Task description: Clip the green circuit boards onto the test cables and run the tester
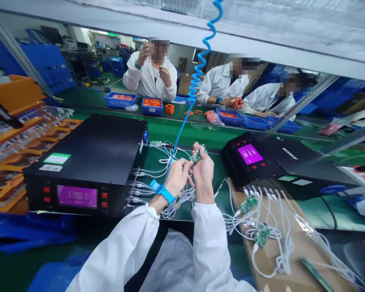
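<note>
My right hand is closed around a small green circuit board, held up above the bench with its component side showing. My left hand, wearing a blue wrist strap, reaches in from the left with thumb and forefinger pinched at the board's lower left edge. What sits between those fingertips is too small to make out. White cables lie bundled under both hands. Behind them, another green board rests by the black tester, whose purple screen is lit.
A second black tester stands right, its white cables running to boards on cardboard. A coiled blue cord hangs down to my wrist strap. Orange trays are stacked left. Co-workers sit opposite behind blue bins.
</note>
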`<state>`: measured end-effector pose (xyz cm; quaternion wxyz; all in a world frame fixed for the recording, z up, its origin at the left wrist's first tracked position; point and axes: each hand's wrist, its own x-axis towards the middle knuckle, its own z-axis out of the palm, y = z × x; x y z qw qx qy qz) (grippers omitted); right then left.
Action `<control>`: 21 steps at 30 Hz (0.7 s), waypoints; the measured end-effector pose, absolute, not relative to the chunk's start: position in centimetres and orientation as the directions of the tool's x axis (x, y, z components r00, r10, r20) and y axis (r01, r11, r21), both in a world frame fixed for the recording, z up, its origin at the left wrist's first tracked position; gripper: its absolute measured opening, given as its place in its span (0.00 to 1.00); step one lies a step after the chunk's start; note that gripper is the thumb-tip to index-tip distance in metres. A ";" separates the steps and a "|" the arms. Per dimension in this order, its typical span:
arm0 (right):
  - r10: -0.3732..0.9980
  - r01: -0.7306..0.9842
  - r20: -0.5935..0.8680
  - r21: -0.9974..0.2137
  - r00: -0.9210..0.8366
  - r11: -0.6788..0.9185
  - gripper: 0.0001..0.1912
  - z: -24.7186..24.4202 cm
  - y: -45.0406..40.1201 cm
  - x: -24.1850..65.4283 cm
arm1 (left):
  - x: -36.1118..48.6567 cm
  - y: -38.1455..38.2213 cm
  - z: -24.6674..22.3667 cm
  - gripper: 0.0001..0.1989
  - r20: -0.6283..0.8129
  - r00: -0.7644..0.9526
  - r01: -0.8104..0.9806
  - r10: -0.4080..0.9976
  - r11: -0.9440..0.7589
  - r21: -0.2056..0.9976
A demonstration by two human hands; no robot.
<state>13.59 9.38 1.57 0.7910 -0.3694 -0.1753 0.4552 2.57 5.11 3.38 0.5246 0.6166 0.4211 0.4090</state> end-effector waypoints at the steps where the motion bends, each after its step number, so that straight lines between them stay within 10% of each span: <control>1: 0.855 -0.599 -0.063 -0.740 0.514 0.306 0.09 1.5 9.5 13.6 | 2.5 5.2 3.4 0.13 0.079 0.308 0.107 0.948 -0.117 0.987; 9: 0.902 -0.535 -0.006 -0.806 0.432 0.251 0.12 0.7 11.3 13.2 | 2.3 5.9 4.3 0.14 0.067 0.253 0.187 0.965 -0.117 0.975; 15: 0.674 -0.329 0.061 -0.838 0.737 0.435 0.07 1.5 14.9 17.5 | -0.4 5.7 1.3 0.14 0.006 0.248 0.216 0.969 -0.061 0.974; 21: 0.945 0.496 0.168 -0.868 0.279 0.008 0.08 -0.5 14.0 17.4 | 0.1 6.5 -1.2 0.08 -0.052 0.124 -0.092 0.991 0.064 0.994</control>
